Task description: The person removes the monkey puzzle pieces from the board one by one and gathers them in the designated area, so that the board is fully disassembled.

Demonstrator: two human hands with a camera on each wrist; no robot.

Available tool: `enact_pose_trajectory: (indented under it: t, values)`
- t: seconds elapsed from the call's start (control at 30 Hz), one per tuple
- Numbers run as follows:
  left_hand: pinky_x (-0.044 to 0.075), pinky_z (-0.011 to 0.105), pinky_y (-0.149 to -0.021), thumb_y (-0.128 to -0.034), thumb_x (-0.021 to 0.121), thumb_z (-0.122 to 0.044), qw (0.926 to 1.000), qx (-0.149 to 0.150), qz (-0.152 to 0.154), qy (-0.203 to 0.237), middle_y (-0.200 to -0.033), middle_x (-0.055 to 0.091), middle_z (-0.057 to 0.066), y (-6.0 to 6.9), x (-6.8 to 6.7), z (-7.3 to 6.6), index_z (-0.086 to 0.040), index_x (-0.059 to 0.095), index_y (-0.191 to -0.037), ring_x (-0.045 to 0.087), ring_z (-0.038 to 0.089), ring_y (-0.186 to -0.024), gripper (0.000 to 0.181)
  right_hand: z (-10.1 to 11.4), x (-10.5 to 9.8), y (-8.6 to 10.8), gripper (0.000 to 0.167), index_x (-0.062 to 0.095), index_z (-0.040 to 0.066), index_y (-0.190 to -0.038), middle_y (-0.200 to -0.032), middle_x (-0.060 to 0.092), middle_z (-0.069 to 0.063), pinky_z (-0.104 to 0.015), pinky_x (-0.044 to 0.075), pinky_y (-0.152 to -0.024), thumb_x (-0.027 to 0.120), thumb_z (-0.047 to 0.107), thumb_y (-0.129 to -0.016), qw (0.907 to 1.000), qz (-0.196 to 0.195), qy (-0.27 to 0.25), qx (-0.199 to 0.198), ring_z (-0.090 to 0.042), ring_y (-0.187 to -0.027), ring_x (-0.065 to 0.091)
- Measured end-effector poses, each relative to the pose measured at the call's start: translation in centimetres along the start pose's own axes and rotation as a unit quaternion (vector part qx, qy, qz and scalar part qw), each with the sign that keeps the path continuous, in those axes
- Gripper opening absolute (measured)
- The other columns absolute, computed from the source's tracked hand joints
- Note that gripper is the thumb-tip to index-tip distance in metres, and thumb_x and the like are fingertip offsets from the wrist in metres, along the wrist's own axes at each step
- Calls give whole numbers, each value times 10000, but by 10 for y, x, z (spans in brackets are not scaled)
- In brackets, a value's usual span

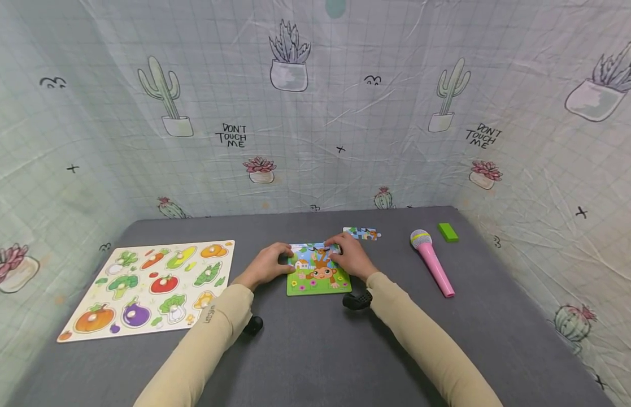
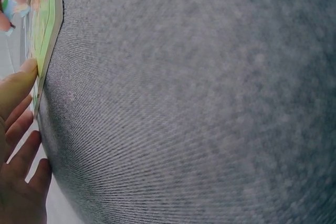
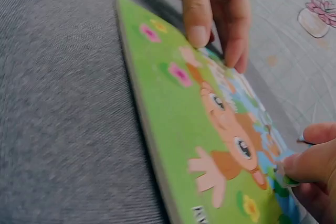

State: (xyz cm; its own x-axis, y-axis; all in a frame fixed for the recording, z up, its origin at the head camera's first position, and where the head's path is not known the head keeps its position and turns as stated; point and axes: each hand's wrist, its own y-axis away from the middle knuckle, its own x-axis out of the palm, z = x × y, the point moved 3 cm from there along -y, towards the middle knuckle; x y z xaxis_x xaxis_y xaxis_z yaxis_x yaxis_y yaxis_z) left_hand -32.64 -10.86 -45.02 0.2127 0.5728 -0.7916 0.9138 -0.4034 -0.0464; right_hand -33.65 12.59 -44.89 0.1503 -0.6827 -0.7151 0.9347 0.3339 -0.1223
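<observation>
A square monkey puzzle with a green lower half lies on the grey table. My left hand rests at its left edge, thumb and fingers spread apart; in the left wrist view the thumb of that hand touches the puzzle's rim. Over the upper right corner, my right hand pinches a small puzzle piece, seen in the right wrist view between thumb and fingers above the puzzle. How the piece sits against its neighbours is unclear.
Joined loose puzzle pieces lie behind my right hand. To the right are a pink microphone and a green block. A vegetable board lies at the left. Patterned cloth surrounds the table's back and sides.
</observation>
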Motion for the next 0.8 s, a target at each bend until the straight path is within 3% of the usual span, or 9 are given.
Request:
enact_pose_trajectory:
  t: [0.1,0.23,0.33,0.6,0.8]
  values:
    - [366,487,-1099,-865,764,-194,10000,21,-2,-38,-1380,527,159,0,1,0,-17,671,-1148,450,346,-1316,346,-3,-5,-1,305,634,76,-1266,-1169,548,-137,-383,373,-670,626,81,-962,9997,-119,-227,19,-259,-797,449]
    - [360,481,-1105,-863,765,-201,10000,-16,-31,-80,-1384,526,155,0,1,1,-20,668,-1149,448,340,-1322,352,-13,-13,-1,326,591,120,-1293,-1251,550,-123,-375,463,-742,629,142,-970,9948,-446,-836,363,-260,-942,539]
    - [363,480,-1103,-861,768,-204,9999,-54,-44,-86,-1382,527,150,0,1,1,-28,670,-1143,451,336,-1319,346,-23,-20,0,331,555,132,-1290,-1279,520,-125,-412,463,-797,634,162,-969,9873,-764,-1200,707,-282,-1025,519]
    - [358,480,-1106,-870,759,-202,10000,-28,-10,-58,-1389,522,145,1,-1,1,-30,666,-1152,446,335,-1324,344,-54,-40,5,356,493,81,-1350,-1309,475,-163,-438,446,-827,557,102,-1001,9602,-1641,-1626,1570,-304,-1018,481]
    - [357,485,-1106,-873,756,-206,10000,-73,13,1,-1398,516,140,2,-1,0,-37,665,-1162,435,338,-1333,347,-78,-63,10,335,529,16,-1320,-1309,486,-202,-434,446,-859,528,44,-987,9417,-2270,-1499,1978,-323,-1056,483]
